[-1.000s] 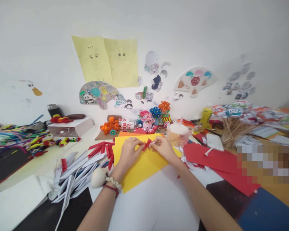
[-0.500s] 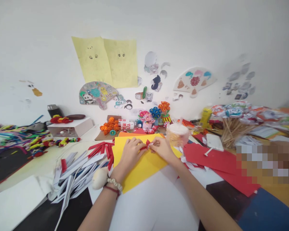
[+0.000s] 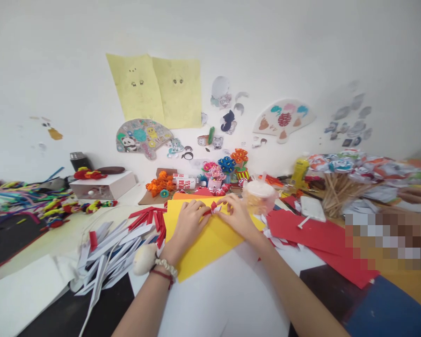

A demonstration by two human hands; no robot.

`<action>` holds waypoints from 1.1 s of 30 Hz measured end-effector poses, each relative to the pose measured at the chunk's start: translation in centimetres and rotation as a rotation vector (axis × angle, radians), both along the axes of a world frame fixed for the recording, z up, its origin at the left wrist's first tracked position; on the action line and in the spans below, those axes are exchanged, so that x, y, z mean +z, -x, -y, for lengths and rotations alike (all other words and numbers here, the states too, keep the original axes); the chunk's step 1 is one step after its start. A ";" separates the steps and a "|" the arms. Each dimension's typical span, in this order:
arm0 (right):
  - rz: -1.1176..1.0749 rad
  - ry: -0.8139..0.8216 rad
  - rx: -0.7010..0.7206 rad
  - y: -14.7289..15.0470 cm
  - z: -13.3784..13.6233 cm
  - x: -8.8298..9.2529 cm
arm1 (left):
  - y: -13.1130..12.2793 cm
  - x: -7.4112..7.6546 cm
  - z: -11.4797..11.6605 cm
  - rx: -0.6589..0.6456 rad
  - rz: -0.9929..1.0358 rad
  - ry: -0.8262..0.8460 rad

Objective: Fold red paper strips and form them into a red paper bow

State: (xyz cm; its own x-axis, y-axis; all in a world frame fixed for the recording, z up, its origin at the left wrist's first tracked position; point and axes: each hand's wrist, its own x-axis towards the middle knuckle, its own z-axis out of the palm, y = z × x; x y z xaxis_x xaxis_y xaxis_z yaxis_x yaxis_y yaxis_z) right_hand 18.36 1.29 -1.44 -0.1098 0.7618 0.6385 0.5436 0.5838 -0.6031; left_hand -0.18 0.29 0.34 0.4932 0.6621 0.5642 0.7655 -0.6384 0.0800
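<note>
A small folded red-and-white paper piece is between my two hands, above a yellow sheet. My left hand pinches its left side with thumb and fingertips. On the other side, my right hand has thumb and index finger close together at the white end of the piece. The exact contact of the right fingertips is too small to make out. Beneath the yellow sheet lies a large white sheet.
White folded paper strips and red strips lie to the left. A lidded plastic cup stands just beyond my right hand. Red sheets, a white power bank and wooden sticks are rightward. Another person's hand shows far right.
My right hand's fingers have lifted and spread slightly, showing more of the paper piece's white end. My left hand keeps its pinch. Another person's hand has appeared at the far right.
</note>
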 end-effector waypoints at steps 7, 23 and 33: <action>0.161 -0.053 0.061 -0.1 0.0 -0.4 | 0.1 -0.2 -0.1 -0.006 0.005 0.025; 0.169 -0.049 0.070 -0.2 -0.1 -0.6 | 0.1 -0.2 0.0 -0.012 -0.007 0.035; 0.166 -0.053 0.078 -0.2 0.0 -0.5 | 0.1 -0.2 0.0 -0.036 0.013 0.041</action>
State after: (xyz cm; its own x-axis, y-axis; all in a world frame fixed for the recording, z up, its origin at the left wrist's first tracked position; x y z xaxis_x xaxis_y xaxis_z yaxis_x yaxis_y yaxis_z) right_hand 18.60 1.33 -1.89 -0.2741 0.7128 0.6456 0.5851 0.6564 -0.4763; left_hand -0.31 0.32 0.12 0.5100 0.6667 0.5435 0.7410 -0.6614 0.1160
